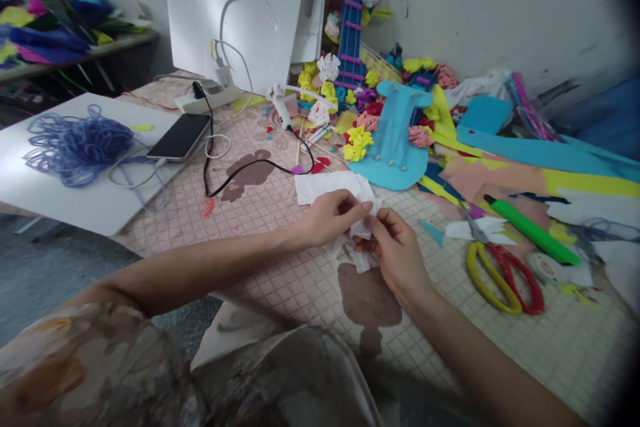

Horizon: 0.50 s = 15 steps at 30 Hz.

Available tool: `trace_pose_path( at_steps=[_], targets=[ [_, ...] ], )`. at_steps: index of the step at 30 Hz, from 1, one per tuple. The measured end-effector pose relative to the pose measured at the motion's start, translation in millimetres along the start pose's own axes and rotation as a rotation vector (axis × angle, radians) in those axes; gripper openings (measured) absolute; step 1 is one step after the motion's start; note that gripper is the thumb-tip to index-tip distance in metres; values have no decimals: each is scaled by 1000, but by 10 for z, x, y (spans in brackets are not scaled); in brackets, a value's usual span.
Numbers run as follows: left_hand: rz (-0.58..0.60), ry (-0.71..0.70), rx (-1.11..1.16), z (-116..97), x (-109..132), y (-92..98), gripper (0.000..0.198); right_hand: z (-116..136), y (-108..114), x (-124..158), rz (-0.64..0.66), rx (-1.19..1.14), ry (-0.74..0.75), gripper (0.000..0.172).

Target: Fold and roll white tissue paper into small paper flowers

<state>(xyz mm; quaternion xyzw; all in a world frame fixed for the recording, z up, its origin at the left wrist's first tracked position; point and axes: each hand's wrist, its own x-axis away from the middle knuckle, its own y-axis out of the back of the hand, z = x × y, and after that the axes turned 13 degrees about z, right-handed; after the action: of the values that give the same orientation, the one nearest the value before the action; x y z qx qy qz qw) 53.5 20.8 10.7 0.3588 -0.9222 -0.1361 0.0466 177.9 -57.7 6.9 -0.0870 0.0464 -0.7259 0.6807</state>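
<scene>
I had the crumpled white paper (363, 259) over the table (440, 273), pinched between the fingertips of both left hand (334, 219) and right hand (404, 255), presumably so its folds wouldn't loosen. To the right, scissors (487, 242) lay handles toward me, likely for easy reach.
</scene>
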Motion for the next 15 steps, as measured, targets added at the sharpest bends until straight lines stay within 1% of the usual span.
trace_pose_path(
  at_steps=[2, 4, 6, 9, 15],
  targets=[
    [16, 0, -46, -22, 3, 12, 35, -9, -2, 4, 11, 32, 22, 20],
    [17, -39, -66, -21, -2, 15, 31, -23, 2, 7, 19, 46, 25, 20],
    [15, -67, -46, 0, -12, 8, 28, -39, 11, 6, 12, 42, 14, 20],
    [17, -74, 21, 45, -25, -11, 27, -53, 21, 1, 4, 21, 9, 21],
    [-47, -94, -1, 72, -37, -24, 28, -25, 5, 6, -8, -5, 21, 22]
  ],
)
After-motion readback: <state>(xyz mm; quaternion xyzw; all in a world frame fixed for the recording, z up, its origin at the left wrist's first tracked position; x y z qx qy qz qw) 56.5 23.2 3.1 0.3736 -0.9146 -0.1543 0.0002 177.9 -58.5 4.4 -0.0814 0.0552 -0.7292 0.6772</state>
